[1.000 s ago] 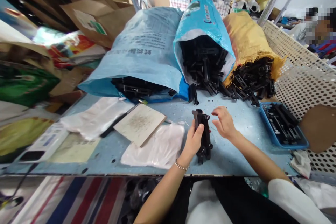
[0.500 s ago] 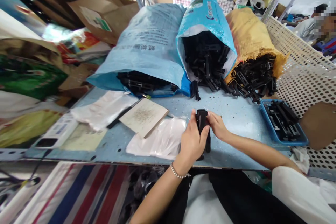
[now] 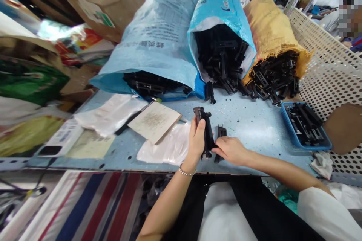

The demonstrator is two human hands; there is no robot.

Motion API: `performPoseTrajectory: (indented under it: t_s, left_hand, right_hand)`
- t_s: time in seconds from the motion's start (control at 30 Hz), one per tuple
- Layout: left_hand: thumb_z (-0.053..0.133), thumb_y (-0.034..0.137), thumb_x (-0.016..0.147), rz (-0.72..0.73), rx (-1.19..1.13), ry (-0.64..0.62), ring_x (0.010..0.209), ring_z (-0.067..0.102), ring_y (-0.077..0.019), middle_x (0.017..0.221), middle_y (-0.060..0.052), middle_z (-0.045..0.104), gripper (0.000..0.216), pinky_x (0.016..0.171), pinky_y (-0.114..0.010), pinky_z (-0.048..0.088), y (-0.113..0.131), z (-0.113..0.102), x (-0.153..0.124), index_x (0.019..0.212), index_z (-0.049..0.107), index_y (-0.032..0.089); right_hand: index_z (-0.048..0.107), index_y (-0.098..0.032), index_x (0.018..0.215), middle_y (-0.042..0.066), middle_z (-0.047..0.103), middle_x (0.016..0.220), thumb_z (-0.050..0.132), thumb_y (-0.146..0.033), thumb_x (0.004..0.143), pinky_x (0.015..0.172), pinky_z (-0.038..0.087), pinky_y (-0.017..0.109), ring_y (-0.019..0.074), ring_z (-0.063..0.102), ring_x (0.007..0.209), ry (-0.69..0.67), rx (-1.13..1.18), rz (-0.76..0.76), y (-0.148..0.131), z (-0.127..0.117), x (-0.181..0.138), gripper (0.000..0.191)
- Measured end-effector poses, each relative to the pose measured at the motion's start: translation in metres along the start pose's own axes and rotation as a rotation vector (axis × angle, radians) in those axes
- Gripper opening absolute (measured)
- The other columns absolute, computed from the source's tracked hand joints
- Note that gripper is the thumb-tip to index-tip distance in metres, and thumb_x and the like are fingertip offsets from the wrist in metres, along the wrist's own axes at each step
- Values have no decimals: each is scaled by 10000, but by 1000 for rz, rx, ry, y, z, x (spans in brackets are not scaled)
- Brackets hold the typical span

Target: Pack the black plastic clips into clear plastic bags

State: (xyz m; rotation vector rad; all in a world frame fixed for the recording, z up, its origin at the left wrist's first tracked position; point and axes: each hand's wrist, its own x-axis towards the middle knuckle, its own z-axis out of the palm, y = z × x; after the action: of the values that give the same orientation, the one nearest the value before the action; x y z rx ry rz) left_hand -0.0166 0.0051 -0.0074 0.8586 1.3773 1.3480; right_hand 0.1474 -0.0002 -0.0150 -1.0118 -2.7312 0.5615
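My left hand (image 3: 196, 139) is wrapped round a long black plastic part (image 3: 207, 130), which it holds tilted above the table near the front edge. The fingers of my right hand (image 3: 233, 150) are closed in a pinch at the lower right end of that part; the fingertips are partly hidden. Just behind the right fingers, a second black plastic part (image 3: 221, 132) lies on the table, its middle covered by the hand. To the left of my left hand is a pile of clear plastic bags (image 3: 166, 150).
Behind are a pale blue sack (image 3: 158, 34), a bright blue sack (image 3: 223, 3) and a yellow sack (image 3: 267, 22), spilling black parts. At right, a blue basket (image 3: 299, 145) of parts stands by a white perforated crate (image 3: 325, 60). A stained board (image 3: 155, 122) lies left.
The held part has moved left and now leans, showing more of its length. My right hand has gone from its top end down to its lower end. The second part is more exposed.
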Motion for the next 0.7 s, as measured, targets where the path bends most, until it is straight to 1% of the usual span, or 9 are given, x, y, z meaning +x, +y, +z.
performPoseTrajectory:
  t_s: [0.07, 0.13, 0.2, 0.3, 0.4, 0.47, 0.53, 0.6, 0.7]
  left_hand:
    - [509, 579, 934, 40, 54, 15, 634, 662, -152, 859, -25, 677, 523, 564, -268, 530, -19, -4, 6, 1292, 469, 200]
    - [508, 528, 946, 88, 164, 7, 788, 695, -195, 947, -62, 692, 476, 713, -335, 570, -42, -9, 13, 1275, 503, 185]
    - [471, 480, 966, 103, 281, -9, 961, 688, -242, 1021, -96, 700, 403, 878, -416, 553, -68, -10, 18, 1203, 568, 169]
    - [423, 399, 983, 97, 362, -15, 1236, 588, -277, 1263, -146, 651, 396, 1086, -484, 438, -102, 1, 15, 1259, 577, 159]
    - [430, 336, 973, 125, 389, -23, 1390, 456, -282, 1448, -169, 531, 475, 1182, -510, 328, -128, 20, 5, 1407, 485, 152]
    - [457, 332, 962, 153, 395, -32, 1408, 432, -290, 1465, -169, 513, 501, 1194, -536, 301, -136, 27, 3, 1434, 464, 164]
    - [481, 350, 957, 159, 356, -38, 1410, 427, -287, 1472, -161, 505, 507, 1189, -538, 309, -137, 25, 5, 1437, 462, 188]
    - [498, 372, 954, 151, 282, -31, 1396, 444, -281, 1470, -159, 502, 502, 1170, -522, 344, -129, 17, 10, 1424, 469, 196]
    - [535, 396, 939, 157, 177, -20, 1320, 520, -268, 1404, -153, 554, 466, 1131, -496, 394, -111, 6, 19, 1359, 515, 194]
  right_hand:
    - [615, -174, 920, 81, 673, 824, 371, -477, 1038, 633, 376, 302, 198, 591, 719, -92, -18, 45, 5, 7, 0, 407]
    - [627, -183, 896, 66, 684, 845, 388, -486, 1034, 656, 386, 289, 190, 612, 752, -189, -46, 26, 17, 4, 9, 410]
    - [635, -193, 900, 61, 691, 903, 372, -481, 1041, 710, 405, 287, 192, 625, 831, -187, -75, 56, 40, -7, 30, 414]
    - [617, -172, 1050, 117, 666, 1096, 337, -390, 1059, 835, 426, 318, 230, 594, 1025, 66, -154, 345, 87, -28, 81, 355]
    - [533, -117, 1225, 218, 536, 1337, 473, -316, 1007, 931, 416, 377, 313, 476, 1229, 275, -127, 686, 134, -45, 133, 301]
    - [500, -99, 1255, 249, 499, 1374, 530, -257, 969, 970, 397, 411, 344, 430, 1276, 316, -61, 766, 156, -50, 154, 328]
    - [495, -92, 1240, 258, 532, 1328, 526, -201, 953, 978, 387, 423, 345, 448, 1261, 326, 7, 785, 170, -51, 161, 308]
    - [510, -99, 1189, 239, 600, 1214, 508, -170, 946, 938, 403, 406, 322, 516, 1179, 327, 105, 819, 181, -49, 157, 254]
    - [548, -150, 1011, 117, 649, 920, 524, -203, 927, 789, 439, 329, 241, 597, 921, 303, 314, 845, 191, -48, 138, 102]
